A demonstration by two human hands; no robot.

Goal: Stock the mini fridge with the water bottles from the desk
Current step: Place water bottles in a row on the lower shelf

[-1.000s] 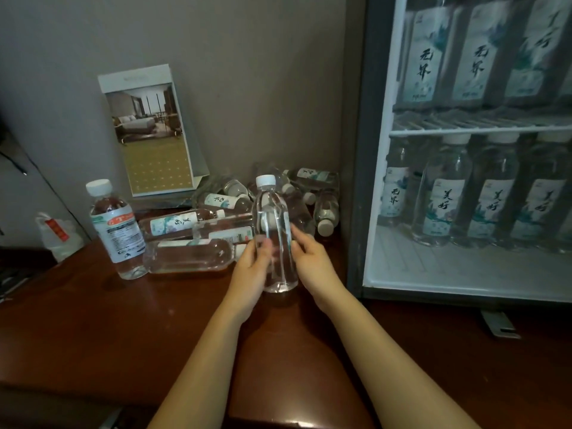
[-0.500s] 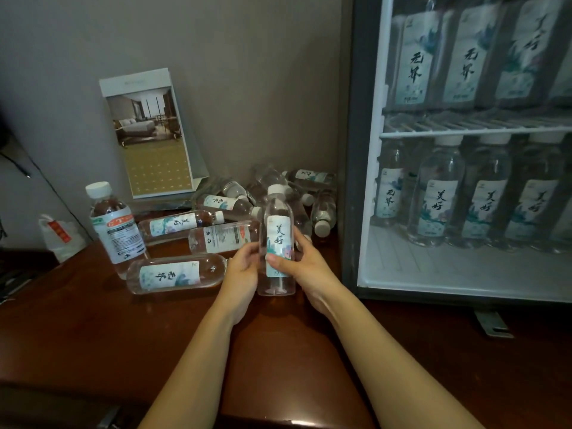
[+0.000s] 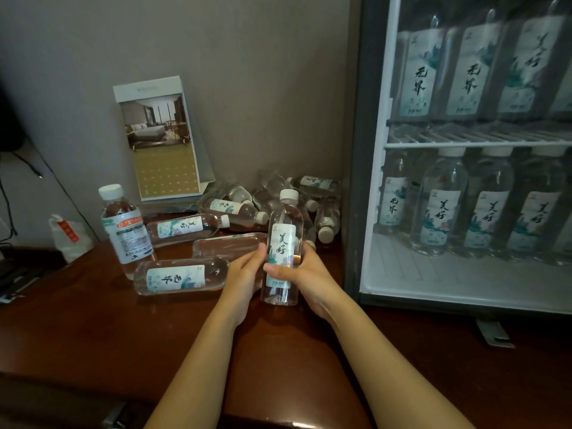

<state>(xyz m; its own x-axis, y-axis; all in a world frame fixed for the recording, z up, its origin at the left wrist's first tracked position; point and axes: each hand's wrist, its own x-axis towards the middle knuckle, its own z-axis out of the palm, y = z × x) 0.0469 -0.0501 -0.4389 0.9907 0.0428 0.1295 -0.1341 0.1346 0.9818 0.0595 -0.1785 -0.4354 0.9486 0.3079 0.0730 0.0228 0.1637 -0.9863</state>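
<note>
Dark wooden desk (image 3: 77, 320) against a grey wall: at its left stands an upright bottle with an orange-banded label (image 3: 125, 233), and beside it lies a scatter of water bottles (image 3: 182, 277) on their sides, reaching back to the corner.

The left hand (image 3: 244, 274) is wrapped round the near side of one water bottle (image 3: 283, 239), which stands just ahead of the pile. The right hand (image 3: 309, 277) clasps its other side, thumb laid across the label. A second ago this bottle showed its clear back; it has since been turned so the printed label faces the wearer. That suggests it is being squared up to match the rows already shelved.

Its long axis is vertical, white cap up. Whether its base touches the desk I cannot tell.

To the right, the mini fridge (image 3: 356, 150) is open, and its lower shelf floor (image 3: 433, 280) has bare room in front.
</note>
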